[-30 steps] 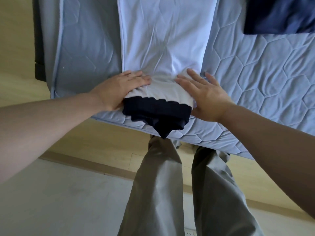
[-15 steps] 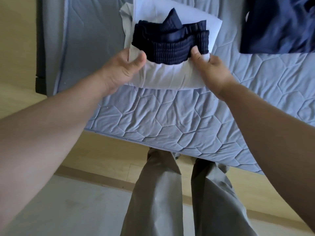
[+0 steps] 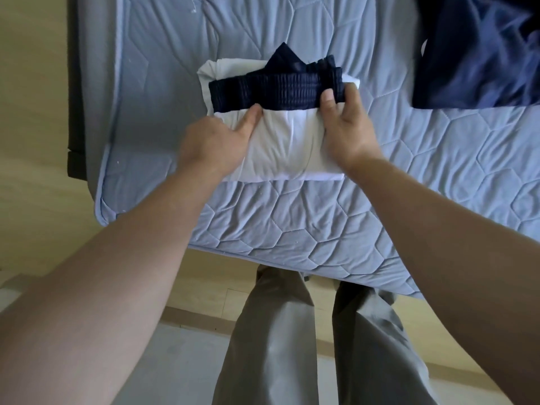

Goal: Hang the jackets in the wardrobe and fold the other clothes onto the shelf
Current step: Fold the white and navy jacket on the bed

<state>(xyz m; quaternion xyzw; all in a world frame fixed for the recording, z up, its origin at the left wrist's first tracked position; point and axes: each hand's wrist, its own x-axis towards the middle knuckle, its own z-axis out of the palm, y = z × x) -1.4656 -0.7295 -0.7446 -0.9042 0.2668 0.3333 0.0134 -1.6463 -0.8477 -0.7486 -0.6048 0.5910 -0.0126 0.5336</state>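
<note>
Gripped the folded white garment (image 3: 280, 150) from both sides on the mattress (image 3: 263, 226), toward its left edge. Clasped the left side with the left hand (image 3: 213, 144), thumb on top. Pinched the right side with the right hand (image 3: 347, 130), thumb on the dark waistband (image 3: 271, 89). Had a navy cloth (image 3: 479, 48) lying far right, apart.

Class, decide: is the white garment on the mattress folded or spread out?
Folded: the white garment is a compact bundle, navy waistband on top, held by left hand and right hand.
</note>
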